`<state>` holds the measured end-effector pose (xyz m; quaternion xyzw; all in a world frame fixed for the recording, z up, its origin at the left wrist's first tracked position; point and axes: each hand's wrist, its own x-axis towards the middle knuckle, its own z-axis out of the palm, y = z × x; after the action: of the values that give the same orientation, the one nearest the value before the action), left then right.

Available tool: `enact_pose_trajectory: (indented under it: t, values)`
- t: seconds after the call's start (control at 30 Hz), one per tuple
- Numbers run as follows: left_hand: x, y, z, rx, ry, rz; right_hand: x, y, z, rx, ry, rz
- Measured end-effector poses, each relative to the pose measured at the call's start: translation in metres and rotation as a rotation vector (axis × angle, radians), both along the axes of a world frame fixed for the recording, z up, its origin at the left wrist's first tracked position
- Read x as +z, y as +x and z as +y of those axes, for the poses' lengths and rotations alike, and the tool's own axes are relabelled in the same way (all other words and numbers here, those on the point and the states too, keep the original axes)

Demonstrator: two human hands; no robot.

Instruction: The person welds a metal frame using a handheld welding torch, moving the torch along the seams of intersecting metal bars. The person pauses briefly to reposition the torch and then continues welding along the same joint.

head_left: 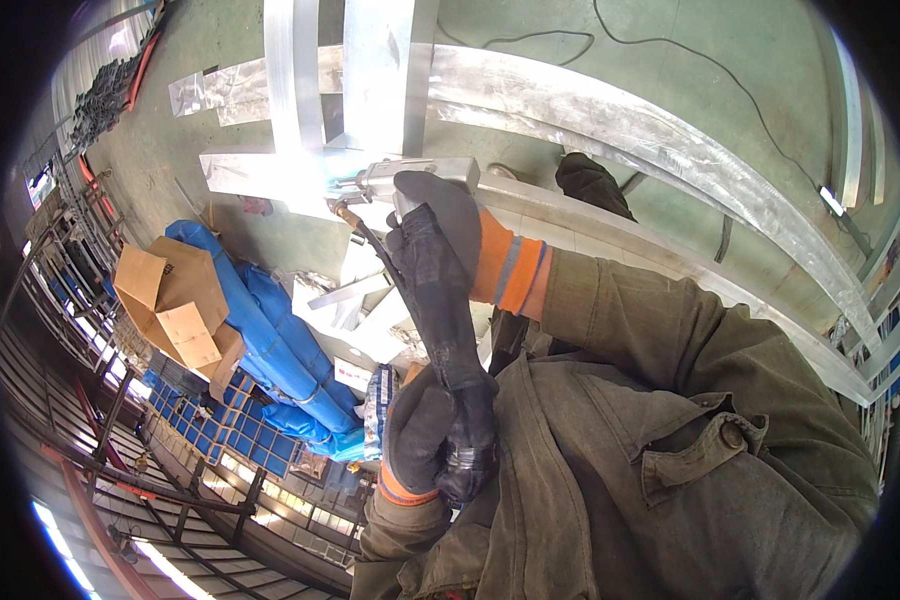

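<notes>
My right hand (450, 225), in a dark grey glove with an orange cuff, is closed around a welding torch (425, 175). The torch has a grey metal body, and its tip points left. A white-blue glare covers the tip and the pale metal bars (235, 173) around it, so the contact point is hidden. From the torch a thick black-wrapped cable (445, 335) runs down toward my body. Lower down, my left hand (417, 437), gloved the same way, is wrapped around that cable against my jacket. A thin hose with a brass fitting (345, 213) joins near the tip.
Long metal beams (590, 100) curve across from the glare to the right. A dark shoe-like thing (592, 185) is beside them. Thin black cable (710, 70) lies on the green floor. At left are an opened cardboard box (185, 290), blue-wrapped rolls (270, 340) and metal racks (90, 410).
</notes>
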<state>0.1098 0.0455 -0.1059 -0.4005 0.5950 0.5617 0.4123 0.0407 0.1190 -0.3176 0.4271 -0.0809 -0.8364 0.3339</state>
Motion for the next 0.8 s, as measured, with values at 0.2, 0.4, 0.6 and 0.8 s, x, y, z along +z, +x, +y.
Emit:
enact_pose_trajectory:
  t: [0.2,0.4,0.6,0.8]
  values:
    - [0.000,0.000,0.001,0.021,0.011,0.004,0.000,0.004,0.000,-0.067,0.032,0.033]
    - [0.001,-0.002,0.008,0.041,-0.030,0.000,-0.007,0.010,0.004,-0.071,-0.086,0.112]
    - [0.002,-0.004,0.007,0.056,-0.018,-0.010,-0.001,0.002,0.007,-0.004,-0.083,0.018]
    - [0.001,-0.006,0.008,0.020,-0.042,0.003,0.002,-0.001,0.006,-0.008,-0.059,-0.038]
